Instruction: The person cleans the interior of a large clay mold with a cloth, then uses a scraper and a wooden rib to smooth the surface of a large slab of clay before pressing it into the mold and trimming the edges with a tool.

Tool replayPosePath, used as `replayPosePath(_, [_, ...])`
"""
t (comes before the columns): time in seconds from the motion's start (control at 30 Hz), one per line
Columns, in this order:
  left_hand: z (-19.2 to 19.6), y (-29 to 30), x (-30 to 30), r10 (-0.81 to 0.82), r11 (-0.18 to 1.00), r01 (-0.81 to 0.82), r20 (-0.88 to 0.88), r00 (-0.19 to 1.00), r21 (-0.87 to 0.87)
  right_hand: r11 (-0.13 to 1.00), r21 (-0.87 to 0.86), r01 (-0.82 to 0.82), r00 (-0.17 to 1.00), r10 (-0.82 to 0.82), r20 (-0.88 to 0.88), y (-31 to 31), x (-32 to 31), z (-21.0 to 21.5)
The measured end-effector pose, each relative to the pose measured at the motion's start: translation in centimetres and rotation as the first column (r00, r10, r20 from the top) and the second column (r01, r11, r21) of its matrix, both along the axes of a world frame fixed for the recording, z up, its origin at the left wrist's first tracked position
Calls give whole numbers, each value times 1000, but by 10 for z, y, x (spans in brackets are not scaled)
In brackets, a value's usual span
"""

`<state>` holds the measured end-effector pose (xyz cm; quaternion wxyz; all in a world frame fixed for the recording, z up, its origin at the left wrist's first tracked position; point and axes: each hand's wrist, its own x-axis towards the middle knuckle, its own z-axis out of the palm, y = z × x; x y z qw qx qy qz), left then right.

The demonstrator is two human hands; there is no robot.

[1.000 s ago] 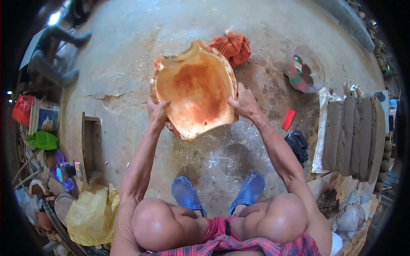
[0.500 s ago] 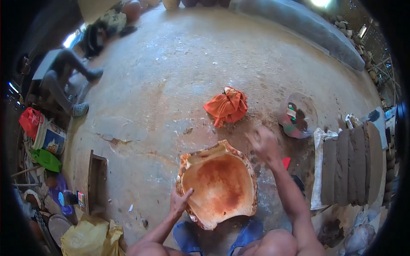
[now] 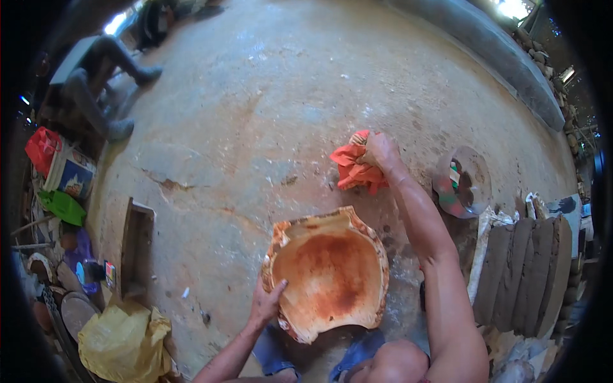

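My left hand (image 3: pixel 267 302) grips the left rim of a thick-walled, hollow mold half (image 3: pixel 332 274), with its thumb over the edge. The mold's pale inside is smeared with reddish-brown stains, and its open side faces up. It rests in front of my feet, slightly tilted. Farther out, my right hand (image 3: pixel 383 152) has its fingers closed on the gathered top of an orange cloth bundle (image 3: pixel 352 173) on the floor. What is inside the bundle is hidden.
A clear round tub (image 3: pixel 483 191) holding small items stands right of the bundle. Dark grey clay slabs (image 3: pixel 520 274) stand at the right. On the left are a wooden box frame (image 3: pixel 136 249), a yellow plastic bag (image 3: pixel 124 338) and a bucket (image 3: pixel 71 172). Another person's legs (image 3: pixel 96 96) show at far left.
My right hand has reached forward from beside the mold and taken hold of the orange cloth bundle. My left hand stays on the mold. The view has shifted slightly.
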<state>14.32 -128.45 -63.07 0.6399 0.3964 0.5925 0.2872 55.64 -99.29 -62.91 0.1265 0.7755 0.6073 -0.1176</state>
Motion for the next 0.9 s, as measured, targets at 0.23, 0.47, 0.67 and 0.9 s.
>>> replayPosePath(0.23, [-3,-1,2,24,997,-27,40,999,72,938,285,198,961,-128,-246,-113,-12,39])
replayPosePath(0.47, [-19,1,10,94,988,-127,314,945,86,716,638,285,846,124,-518,-250,-28,145])
replayPosePath(0.67, [-34,12,-3,135,987,-157,405,904,22,781,600,174,561,421,-712,-358,-77,185])
replayPosePath(0.9, [-34,3,14,196,970,-231,308,931,81,888,414,-198,259,455,-852,-383,-150,56])
